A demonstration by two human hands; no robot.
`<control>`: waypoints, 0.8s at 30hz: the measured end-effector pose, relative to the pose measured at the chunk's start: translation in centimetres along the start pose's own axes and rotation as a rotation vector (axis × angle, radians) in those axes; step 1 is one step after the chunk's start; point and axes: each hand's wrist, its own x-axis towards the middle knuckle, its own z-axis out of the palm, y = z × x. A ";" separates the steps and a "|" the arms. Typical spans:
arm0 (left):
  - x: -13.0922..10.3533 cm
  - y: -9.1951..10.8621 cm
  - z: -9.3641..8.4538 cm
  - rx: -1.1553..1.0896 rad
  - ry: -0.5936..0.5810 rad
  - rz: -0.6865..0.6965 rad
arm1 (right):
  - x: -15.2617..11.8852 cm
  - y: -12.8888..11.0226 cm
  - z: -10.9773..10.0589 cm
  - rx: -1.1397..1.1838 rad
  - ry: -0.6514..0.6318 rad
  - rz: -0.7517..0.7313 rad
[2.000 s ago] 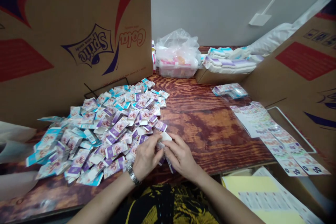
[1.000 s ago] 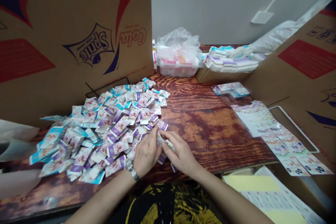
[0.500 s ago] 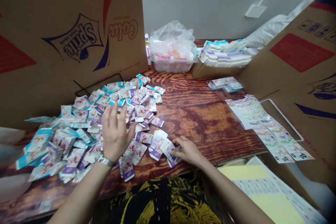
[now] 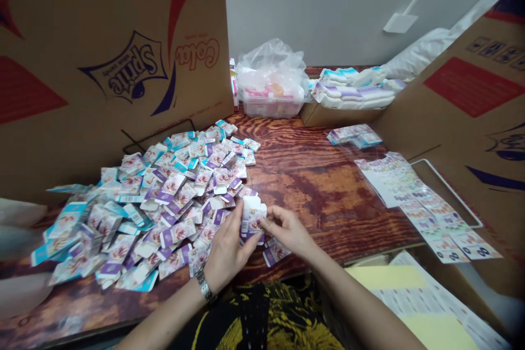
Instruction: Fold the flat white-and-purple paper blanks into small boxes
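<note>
has a large printed carton (image 4: 36, 33) standing at the far left, its lettering upside down. just in front of it, has a loose heap of small purple, blue and white boxes (image 4: 172, 191) spread over the wooden table (image 4: 315, 180). wears a metal watch (image 4: 204, 286) on the left wrist. with the left hand (image 4: 227, 246), holds a white-flapped box (image 4: 251, 213) at the heap's right edge, fingers nearly straight along its left side, thumb a little apart at its lower right. with the right hand (image 4: 289, 231), pinches the same box at its right edge, thumb and forefinger nearly closed, other fingers curled. near the right fingertips, has a purple-ended box (image 4: 274, 252) lying flat. farther back, has a bagged plastic tub (image 4: 273, 106), then a low cardboard tray (image 4: 342, 116) of white packs (image 4: 353, 97). toward the right, has wrapped packets (image 4: 356, 135), yellow-and-white papers (image 4: 414, 295), printed sheets (image 4: 429, 202) and another big carton (image 4: 455, 136).
</note>
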 end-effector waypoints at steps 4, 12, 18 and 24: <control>0.3 -1.0 0.3 0.046 -0.011 -0.057 | 0.2 -1.0 1.1 -0.176 -0.003 -0.093; 0.4 -2.0 0.2 -0.020 -0.029 -0.119 | 0.3 -1.6 1.9 -0.227 -0.032 -0.184; 0.5 -2.5 0.0 -0.093 -0.092 -0.145 | 0.4 0.3 1.7 -0.106 -0.022 -0.112; 0.7 -2.5 -0.3 -0.102 -0.128 -0.145 | 0.5 0.9 1.6 -0.036 -0.031 -0.077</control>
